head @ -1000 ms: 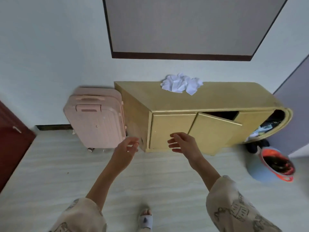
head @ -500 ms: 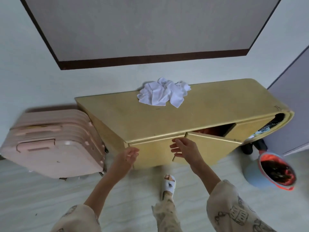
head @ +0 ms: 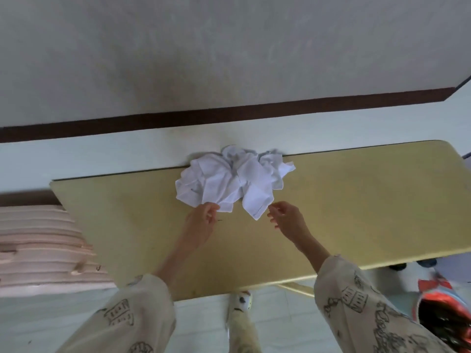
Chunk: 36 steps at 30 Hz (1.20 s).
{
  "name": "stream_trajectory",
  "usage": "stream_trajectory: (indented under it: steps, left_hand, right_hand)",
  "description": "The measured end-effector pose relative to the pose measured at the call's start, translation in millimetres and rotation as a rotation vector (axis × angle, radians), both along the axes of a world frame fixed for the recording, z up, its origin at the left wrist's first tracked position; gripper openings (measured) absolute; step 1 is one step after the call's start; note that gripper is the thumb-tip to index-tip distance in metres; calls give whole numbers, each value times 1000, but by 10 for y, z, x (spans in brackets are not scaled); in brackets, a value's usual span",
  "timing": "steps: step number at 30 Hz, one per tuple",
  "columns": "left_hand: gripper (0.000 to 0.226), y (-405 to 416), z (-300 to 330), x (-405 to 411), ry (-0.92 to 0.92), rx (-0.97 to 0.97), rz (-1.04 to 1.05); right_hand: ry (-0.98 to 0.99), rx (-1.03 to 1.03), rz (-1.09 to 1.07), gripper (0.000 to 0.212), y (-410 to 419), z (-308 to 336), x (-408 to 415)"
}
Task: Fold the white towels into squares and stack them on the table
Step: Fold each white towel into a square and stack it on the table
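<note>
Both hands, left hand [head: 204,217] and right hand [head: 285,217], loosely curled and holding nothing, reach crumpled white towels [head: 232,182] at the surface's [head: 356,212] far edge; separating one likely comes next.

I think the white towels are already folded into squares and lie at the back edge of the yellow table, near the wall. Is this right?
Not quite. The head view shows the white towels in a crumpled, unfolded heap, not folded into squares. The rest holds: they lie at the back edge of the yellow table, near the wall.
</note>
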State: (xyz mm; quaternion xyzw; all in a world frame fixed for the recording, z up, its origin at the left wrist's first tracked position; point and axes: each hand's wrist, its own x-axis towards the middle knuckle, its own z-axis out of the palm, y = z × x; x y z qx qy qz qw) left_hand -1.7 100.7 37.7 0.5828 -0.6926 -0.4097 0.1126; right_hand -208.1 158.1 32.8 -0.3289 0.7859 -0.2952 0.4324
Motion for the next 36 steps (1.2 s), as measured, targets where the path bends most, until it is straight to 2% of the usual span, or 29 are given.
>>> stream_trajectory:
  steps: [3, 6, 9, 13, 15, 18, 21, 23, 25, 29, 33, 36]
  left_hand:
    - [29, -362, -213, -428, -98, -142, -167]
    - [33, -682, -342, -856, -235, -250, -357]
    - [44, -943, -510, -1142, -343, -397, -531]
    - [63, -1147, -803, -1224, -562, -441, -665]
    - [64, -1221, -835, -1258, -580, -461, -680]
    - [49, -1324, -816, -1306, -590, -540, -657]
    - [27, -1393, -716, -1332, -462, -587, -551]
    - [10, -1440, -596, -1302, -363, -533, -429]
    - [14, -1473, -407, -1255, -231, -456, -339]
    - [17, -1431, 191, -1130, 64, -319, -168]
    - [11, -1397, 724, -844, 176, -249, -110]
    - [7, -1334, 1032, -533, 201, -267, -82]
  right_hand:
    - [203, 65, 128, 26, -329, -294, -336]
    - [394, 51, 205, 33, -573, -585, -575]
    - [589, 46, 376, 40, -749, -825, -714]
    - [684, 62, 504, 56, -834, -1043, -630]
    - [746, 45, 499, 50, -857, -1142, -571]
    - [795, -51, 412, 25, -934, -1161, -577]
    - [603, -192, 215, 8, -971, -1031, -635]
    - [409, -219, 32, 7, -985, -810, -688]
    - [285, -223, -17, 11, -973, -561, -748]
    - [272, -253, 68, 18, -948, -79, -789]
    - [381, -171, 250, 24, -888, 269, -744]
    - [391, -143, 226, 29, -727, 481, -659]
